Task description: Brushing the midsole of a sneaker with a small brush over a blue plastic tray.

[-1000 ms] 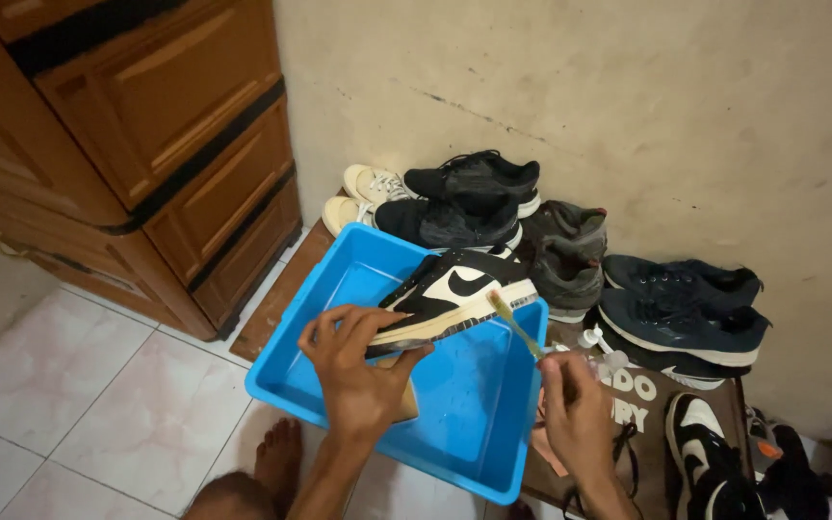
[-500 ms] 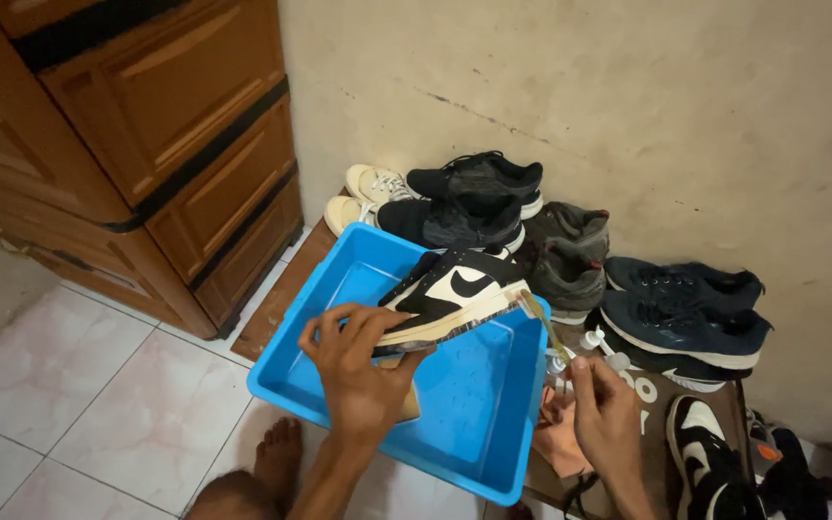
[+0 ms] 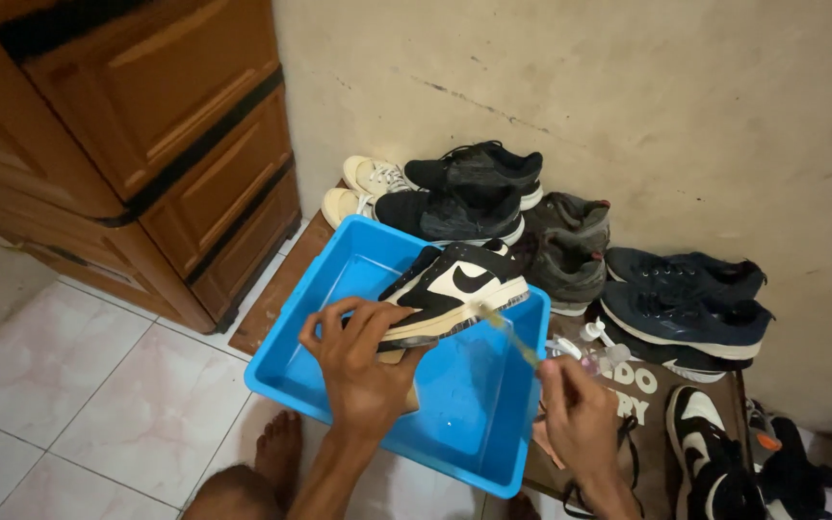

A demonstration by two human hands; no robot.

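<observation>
Brown paper bag [image 3: 662, 400], white lettering, flat under shoes right of blue tub [image 3: 286, 385].

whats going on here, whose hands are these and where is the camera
The camera sits on a person's head and looks down, so both bare hands are that person's own. The left hand holds a black-and-white shoe over a blue tub on the tiled floor. The right hand holds a brush with its tip at the shoe's sole edge. Behind, more shoes lie along the wall, beside a wooden cabinet. The person's bare foot shows below the tub.
</observation>
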